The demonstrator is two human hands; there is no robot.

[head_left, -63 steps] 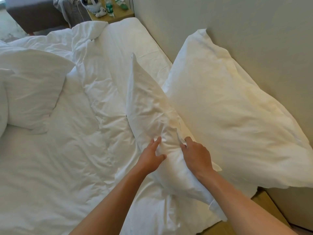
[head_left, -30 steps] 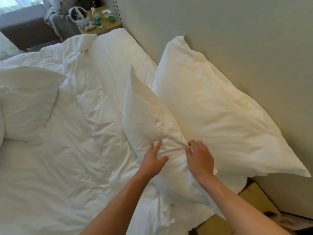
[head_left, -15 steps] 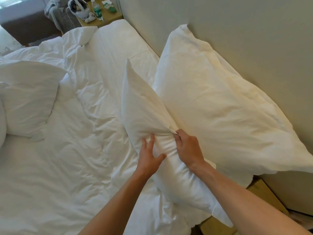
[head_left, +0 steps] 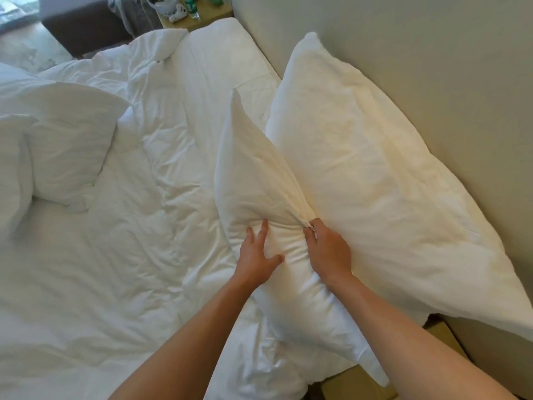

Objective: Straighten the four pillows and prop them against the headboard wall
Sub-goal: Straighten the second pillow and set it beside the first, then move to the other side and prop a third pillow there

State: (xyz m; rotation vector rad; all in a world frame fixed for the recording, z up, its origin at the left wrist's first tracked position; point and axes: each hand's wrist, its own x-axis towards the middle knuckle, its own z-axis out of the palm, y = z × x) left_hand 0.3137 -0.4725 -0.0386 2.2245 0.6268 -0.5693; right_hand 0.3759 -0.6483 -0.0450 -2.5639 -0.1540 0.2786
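Note:
A large white pillow (head_left: 380, 180) leans against the cream headboard wall (head_left: 432, 53). In front of it a second white pillow (head_left: 253, 174) stands on edge. My right hand (head_left: 327, 249) pinches a bunch of this pillow's cover at its top seam. My left hand (head_left: 258, 254) presses flat on the pillow's near face with fingers spread. Two more white pillows, one (head_left: 72, 140) overlapping the other (head_left: 13, 168), lie at the left side of the bed.
A rumpled white duvet (head_left: 115, 255) covers the bed. A wooden nightstand (head_left: 199, 20) with a bottle and small items stands at the far end by the wall. A dark sofa (head_left: 83, 27) sits beyond the bed. A tan box corner (head_left: 438, 336) shows at lower right.
My right hand has slid to the pillow's seam and bunched the cover there. My left hand stays flat on the pillow's face. The pillow stands a little closer to the leaning pillow.

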